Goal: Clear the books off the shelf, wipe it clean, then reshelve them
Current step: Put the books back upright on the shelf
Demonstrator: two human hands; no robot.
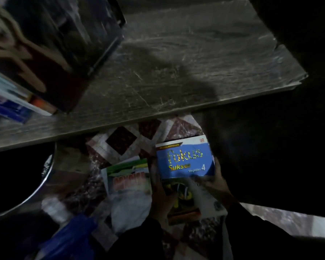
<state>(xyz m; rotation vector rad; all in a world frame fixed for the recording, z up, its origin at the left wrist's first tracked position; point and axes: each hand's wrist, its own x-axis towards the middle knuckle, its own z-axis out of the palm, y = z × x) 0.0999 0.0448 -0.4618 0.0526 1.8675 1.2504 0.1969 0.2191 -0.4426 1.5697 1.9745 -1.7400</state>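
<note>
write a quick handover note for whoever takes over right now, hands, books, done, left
Left hand grips the left edge of the blue "fokus sukses" book, low over the patterned tile floor.
Right hand holds that book's lower right corner.
A yellow-and-orange book sits under it; a green-and-red book lies on the floor beside.
Several books stand at the left end of the grey wood-grain shelf.
Done: some books are off the shelf.
Left: clear the rest, wipe, reshelve; whether wiping has begun cannot be told.

books (17, 98) left on shelf (176, 72) | book (184, 160) below (over floor (120, 139))
</note>
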